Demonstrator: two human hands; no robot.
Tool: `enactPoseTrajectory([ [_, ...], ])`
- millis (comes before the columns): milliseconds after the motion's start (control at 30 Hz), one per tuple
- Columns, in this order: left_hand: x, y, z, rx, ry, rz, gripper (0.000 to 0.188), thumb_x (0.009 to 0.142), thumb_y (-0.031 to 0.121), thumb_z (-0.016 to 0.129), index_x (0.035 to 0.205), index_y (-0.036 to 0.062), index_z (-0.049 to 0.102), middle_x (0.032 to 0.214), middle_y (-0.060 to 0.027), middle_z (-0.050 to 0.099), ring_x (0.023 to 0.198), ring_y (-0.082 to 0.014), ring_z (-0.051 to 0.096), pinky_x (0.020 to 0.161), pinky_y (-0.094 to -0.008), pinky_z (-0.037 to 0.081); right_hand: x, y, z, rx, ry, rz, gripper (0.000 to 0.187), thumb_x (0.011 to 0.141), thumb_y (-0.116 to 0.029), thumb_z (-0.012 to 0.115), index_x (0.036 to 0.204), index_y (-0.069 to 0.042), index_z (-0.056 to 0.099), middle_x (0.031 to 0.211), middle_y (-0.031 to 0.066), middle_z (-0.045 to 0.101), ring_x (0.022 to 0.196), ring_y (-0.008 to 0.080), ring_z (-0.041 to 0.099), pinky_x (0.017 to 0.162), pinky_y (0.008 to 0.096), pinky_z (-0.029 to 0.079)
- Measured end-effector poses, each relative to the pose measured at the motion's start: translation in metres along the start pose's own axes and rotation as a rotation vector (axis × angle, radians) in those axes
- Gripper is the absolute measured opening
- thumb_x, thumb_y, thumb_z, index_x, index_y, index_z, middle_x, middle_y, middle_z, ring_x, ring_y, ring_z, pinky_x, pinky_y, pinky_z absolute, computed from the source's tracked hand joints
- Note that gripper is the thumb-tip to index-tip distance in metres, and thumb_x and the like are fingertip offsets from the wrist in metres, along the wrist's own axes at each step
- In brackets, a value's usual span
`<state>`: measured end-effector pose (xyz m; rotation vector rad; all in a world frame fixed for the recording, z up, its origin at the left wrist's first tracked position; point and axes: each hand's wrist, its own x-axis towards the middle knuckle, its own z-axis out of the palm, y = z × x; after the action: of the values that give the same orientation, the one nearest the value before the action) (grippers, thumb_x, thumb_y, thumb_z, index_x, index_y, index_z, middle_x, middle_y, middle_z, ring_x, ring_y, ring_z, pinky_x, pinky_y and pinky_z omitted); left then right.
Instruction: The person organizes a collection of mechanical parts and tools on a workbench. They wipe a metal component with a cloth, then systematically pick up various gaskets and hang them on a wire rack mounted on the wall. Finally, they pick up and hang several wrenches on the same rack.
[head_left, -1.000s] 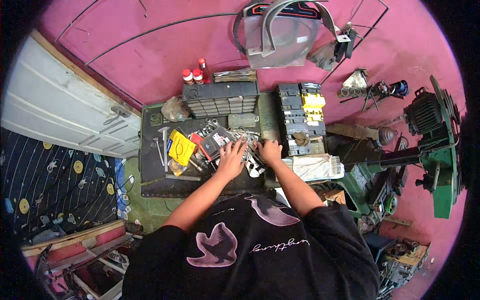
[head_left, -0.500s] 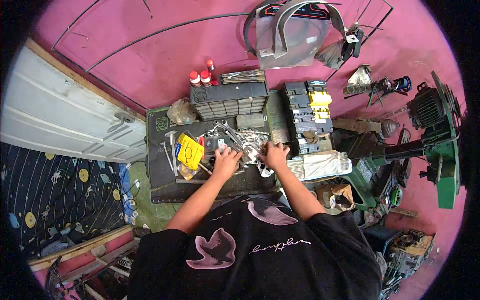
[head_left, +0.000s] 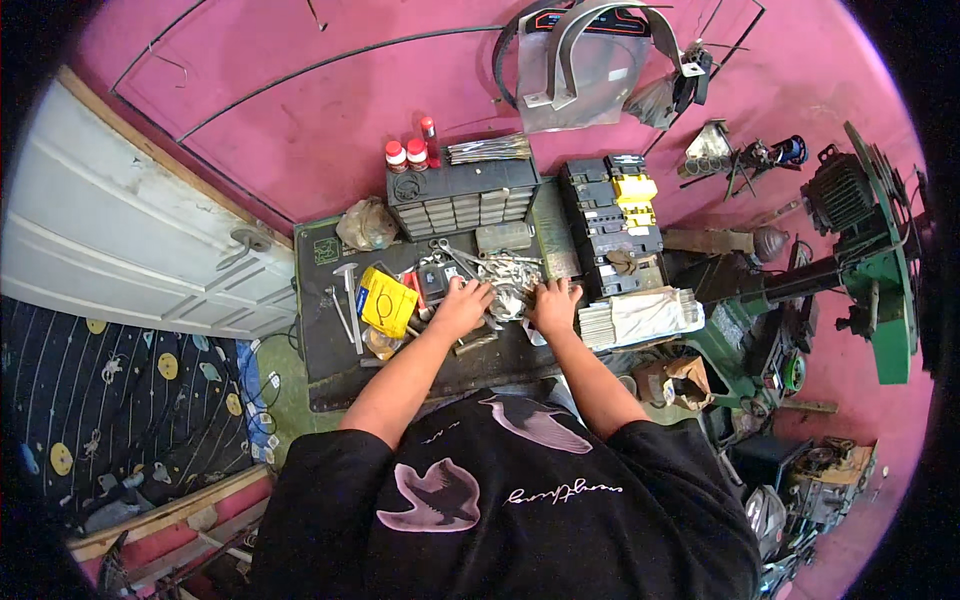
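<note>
A heap of small silvery metal parts (head_left: 512,272) lies on the dark workbench mat (head_left: 325,350). My left hand (head_left: 463,306) rests at the heap's left edge, fingers a little apart. On the opposite side, my right hand (head_left: 553,306) touches the heap's right edge with its fingers spread. Neither hand visibly grips anything, though the fingertips partly blend into the parts. Behind my left hand sits a dark box-shaped item (head_left: 436,280), with wrenches (head_left: 455,258) beyond it. Left of that lie a yellow packet (head_left: 386,303) and a caliper (head_left: 350,300).
A drawer cabinet (head_left: 463,205) stands at the back, bearing red-capped bottles (head_left: 406,155). Black and yellow cases (head_left: 612,225) and a stack of papers (head_left: 642,320) are on the right. A green drill press (head_left: 890,320) stands far right, a white door (head_left: 140,220) at left.
My left hand has shifted right, and the right hand slightly right and down, both staying by the heap. A short metal bar near my left wrist now shows more. The whole view has shifted slightly.
</note>
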<state>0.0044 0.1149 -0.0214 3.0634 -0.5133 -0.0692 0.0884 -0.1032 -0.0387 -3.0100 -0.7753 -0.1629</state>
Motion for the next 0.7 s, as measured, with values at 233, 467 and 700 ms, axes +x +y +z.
enactPoseTrajectory([
  [233, -0.072, -0.029, 0.022, -0.137, 0.196, 0.079, 0.044, 0.071, 0.026, 0.076, 0.113, 0.0142, 0.069, 0.120, 0.0030, 0.065, 0.116, -0.0227, 0.052, 0.098, -0.0517, 0.036, -0.057, -0.038, -0.013, 0.151, -0.073, -0.305, 0.032, 0.072, -0.029, 0.078, 0.099, -0.016, 0.065, 0.102, 0.0022, 0.065, 0.112, 0.0259, 0.054, 0.101, 0.0612, 0.031],
  [467, -0.131, -0.027, 0.019, -0.157, 0.187, -0.206, 0.048, 0.078, 0.008, 0.065, 0.124, 0.0207, 0.068, 0.134, 0.0064, 0.061, 0.120, -0.0247, 0.050, 0.095, -0.0529, 0.033, -0.084, -0.072, -0.011, 0.202, -0.218, -0.464, 0.024, 0.083, -0.036, 0.071, 0.100, -0.020, 0.070, 0.099, -0.0021, 0.067, 0.111, 0.0239, 0.052, 0.102, 0.0649, 0.029],
  [700, -0.076, 0.004, 0.008, -0.376, 0.314, -0.212, 0.057, 0.078, 0.014, 0.067, 0.134, 0.0161, 0.060, 0.140, -0.0011, 0.057, 0.120, -0.0273, 0.050, 0.097, -0.0500, 0.034, -0.023, -0.022, 0.001, 0.358, 0.030, 0.391, 0.049, 0.081, -0.048, 0.073, 0.112, -0.012, 0.066, 0.107, 0.0088, 0.068, 0.106, 0.0306, 0.056, 0.091, 0.0581, 0.035],
])
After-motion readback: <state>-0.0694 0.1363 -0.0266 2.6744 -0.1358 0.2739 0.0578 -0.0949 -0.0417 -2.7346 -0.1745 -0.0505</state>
